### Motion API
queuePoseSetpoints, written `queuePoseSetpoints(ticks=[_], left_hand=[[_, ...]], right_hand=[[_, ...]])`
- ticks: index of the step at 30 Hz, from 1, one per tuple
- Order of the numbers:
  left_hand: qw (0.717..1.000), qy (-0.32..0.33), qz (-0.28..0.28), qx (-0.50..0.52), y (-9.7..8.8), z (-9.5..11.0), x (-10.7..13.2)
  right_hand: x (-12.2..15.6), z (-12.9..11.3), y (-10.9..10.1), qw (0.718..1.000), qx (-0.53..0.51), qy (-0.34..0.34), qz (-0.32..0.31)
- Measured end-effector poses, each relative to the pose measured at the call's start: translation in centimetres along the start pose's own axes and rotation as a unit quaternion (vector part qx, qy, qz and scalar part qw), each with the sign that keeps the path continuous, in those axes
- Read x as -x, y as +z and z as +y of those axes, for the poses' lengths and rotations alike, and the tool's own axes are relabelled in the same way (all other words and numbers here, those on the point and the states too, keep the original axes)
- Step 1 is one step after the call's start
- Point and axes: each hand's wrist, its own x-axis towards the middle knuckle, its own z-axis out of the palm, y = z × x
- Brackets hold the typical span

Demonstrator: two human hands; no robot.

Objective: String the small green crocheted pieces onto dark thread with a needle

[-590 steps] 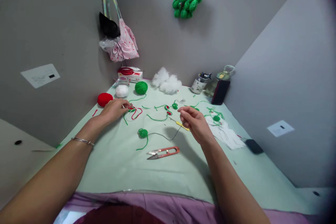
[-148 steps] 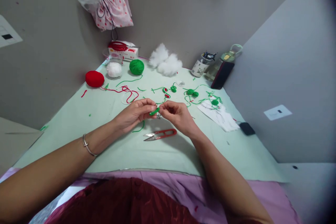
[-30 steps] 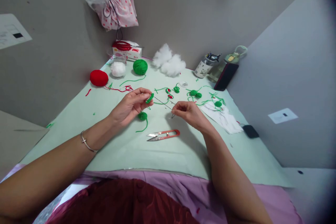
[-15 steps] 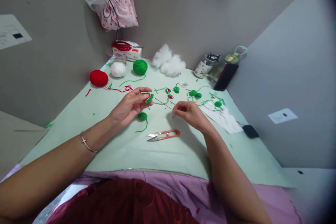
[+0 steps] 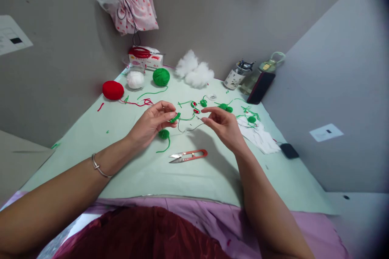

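My left hand (image 5: 152, 122) pinches a small green crocheted piece (image 5: 174, 118) above the pale green table (image 5: 127, 170). My right hand (image 5: 223, 126) is closed in a pinch on a thin needle (image 5: 199, 117) just right of that piece. A dark thread (image 5: 188, 129) hangs slack in a loop between the two hands. Another small green crocheted ball (image 5: 164, 134) with a yarn tail lies on the table under my left hand. Red-handled thread snips (image 5: 189, 155) lie closer to me, between my forearms.
At the back stand a red yarn ball (image 5: 112, 90), a white yarn ball (image 5: 135, 79), a green yarn ball (image 5: 161, 77), white stuffing (image 5: 194, 74), a jar (image 5: 235, 77), a bottle (image 5: 267, 66) and a dark phone (image 5: 260, 88). Green crocheted bits (image 5: 225, 107) and white paper (image 5: 258, 137) lie right.
My right hand has moved up and left toward the green piece, so the thread that ran taut now hangs in a slack loop. My left hand has stayed nearly still.
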Motion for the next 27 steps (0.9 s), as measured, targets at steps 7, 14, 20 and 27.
queuePoseSetpoints(ticks=[7, 14, 20, 27], left_hand=[[0.996, 0.039, -0.039, -0.070, 0.7, -1.3, 0.3], [0.995, 0.040, -0.047, -0.077, 0.9, -1.6, 0.4], [0.994, 0.050, -0.039, -0.094, 1.0, -1.5, 0.6], [0.993, 0.039, -0.037, -0.101, 0.7, -1.6, 0.4]], right_hand=[[1.5, -1.2, 3.0, 0.979, 0.048, -0.197, -0.020], [1.4, -0.7, 3.5, 0.956, 0.102, -0.274, 0.029], [1.4, -0.7, 3.2, 0.955, 0.112, -0.273, 0.033], [1.4, -0.7, 3.0, 0.958, 0.112, -0.263, 0.025]])
